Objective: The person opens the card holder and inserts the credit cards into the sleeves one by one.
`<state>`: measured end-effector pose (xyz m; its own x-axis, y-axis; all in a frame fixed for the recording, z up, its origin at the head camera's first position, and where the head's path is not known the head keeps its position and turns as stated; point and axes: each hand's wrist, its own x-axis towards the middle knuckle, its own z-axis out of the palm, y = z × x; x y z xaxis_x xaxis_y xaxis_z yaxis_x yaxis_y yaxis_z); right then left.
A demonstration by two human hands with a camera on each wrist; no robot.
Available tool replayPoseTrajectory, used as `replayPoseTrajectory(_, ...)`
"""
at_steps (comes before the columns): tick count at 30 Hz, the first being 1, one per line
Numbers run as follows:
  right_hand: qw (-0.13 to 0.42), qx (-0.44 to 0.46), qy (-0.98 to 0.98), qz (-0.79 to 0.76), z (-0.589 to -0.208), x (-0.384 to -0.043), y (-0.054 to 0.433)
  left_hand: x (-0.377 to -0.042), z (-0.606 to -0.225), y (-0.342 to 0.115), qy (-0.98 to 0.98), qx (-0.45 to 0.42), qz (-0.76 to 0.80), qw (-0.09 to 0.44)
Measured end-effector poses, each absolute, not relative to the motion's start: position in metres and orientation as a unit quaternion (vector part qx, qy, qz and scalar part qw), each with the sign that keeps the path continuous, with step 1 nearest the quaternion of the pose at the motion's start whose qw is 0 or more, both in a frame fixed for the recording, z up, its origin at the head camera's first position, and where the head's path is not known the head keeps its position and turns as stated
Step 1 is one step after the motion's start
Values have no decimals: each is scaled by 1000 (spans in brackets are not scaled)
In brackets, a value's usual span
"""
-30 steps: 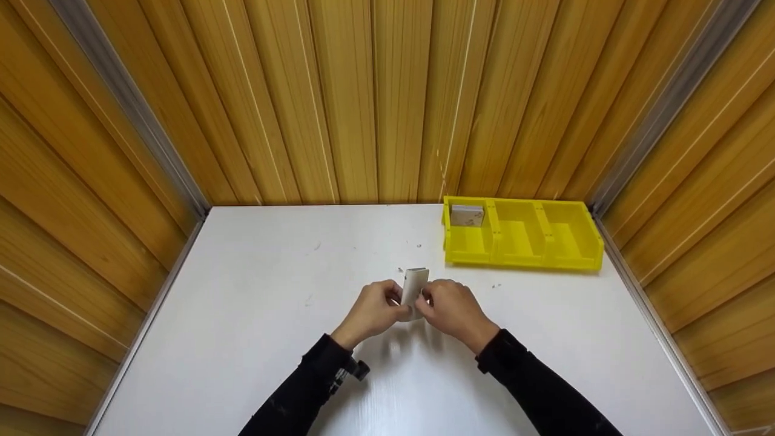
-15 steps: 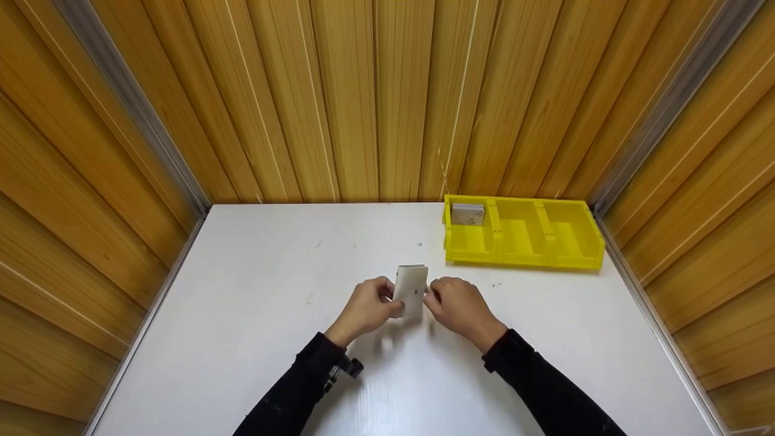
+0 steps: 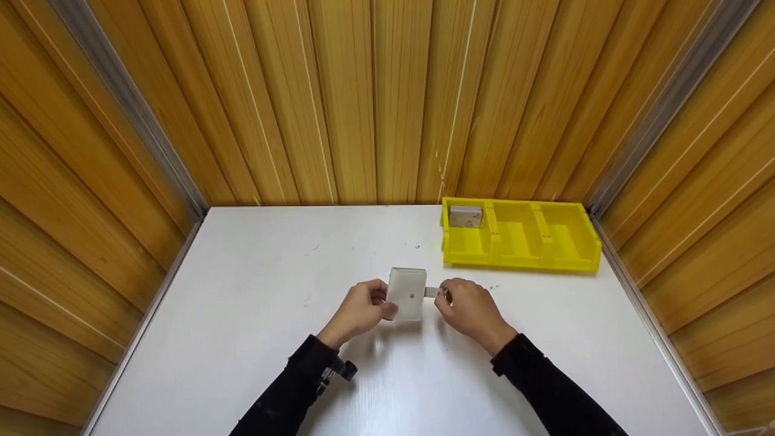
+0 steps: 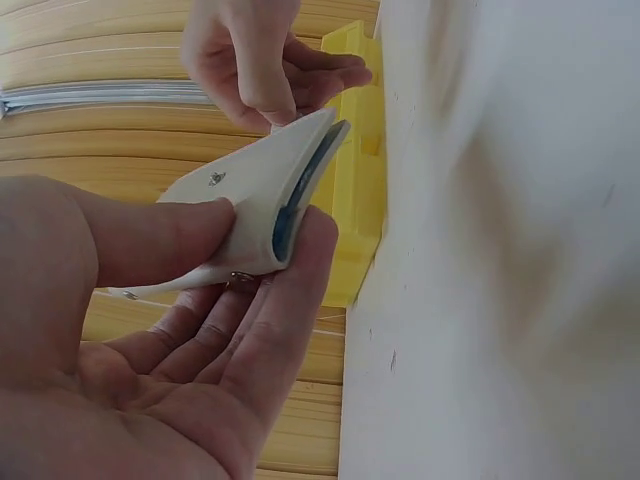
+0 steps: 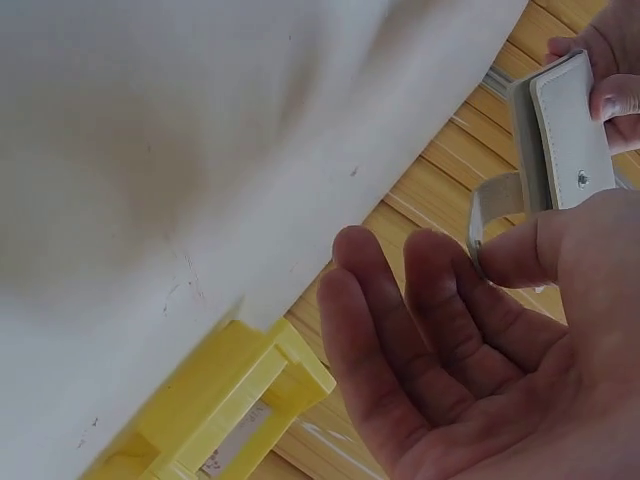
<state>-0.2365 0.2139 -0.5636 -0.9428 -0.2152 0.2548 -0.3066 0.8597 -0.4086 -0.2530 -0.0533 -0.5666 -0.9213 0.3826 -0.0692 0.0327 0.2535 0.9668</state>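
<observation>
A cream card holder [image 3: 406,294] with a metal snap stud on its face stands upright above the table. My left hand [image 3: 361,310] grips its left side, thumb on the front and fingers behind, as the left wrist view shows. From the holder's right edge a short strap [image 5: 497,198] sticks out. My right hand [image 3: 474,310] pinches the strap's end between thumb and index finger, its other fingers loosely bent. In the left wrist view the card holder [image 4: 245,200] shows a bluish layer inside its folded edge.
A yellow three-compartment bin [image 3: 521,235] stands at the table's back right corner. Its left compartment holds a pale, patterned flat item [image 3: 465,217]. The white table [image 3: 272,260] is bounded by wood-panel walls [image 3: 345,103] at the back and sides.
The right hand has moved right, drawing the strap out from the card holder's edge. The holder has turned so its broad face with the stud shows, and the left hand has shifted slightly left.
</observation>
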Motion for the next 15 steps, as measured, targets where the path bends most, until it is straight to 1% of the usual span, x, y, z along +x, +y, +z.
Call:
replayPoseTrajectory(3, 115, 141, -955, 236, -562, -237, 212, -254, -566, -52, 786, 134, 586, 144)
replayPoseTrajectory(5, 115, 141, -951, 249, -559, -238, 212, -254, -566, -51, 788, 133, 583, 144)
replayPoseTrajectory(12, 55, 122, -925, 357, -542, -244, 214, -256, -565, -53, 779, 128, 593, 160)
replayPoseTrajectory(15, 55, 128, -924, 357, -537, -246, 215, -257, -564, -54, 775, 126, 598, 164)
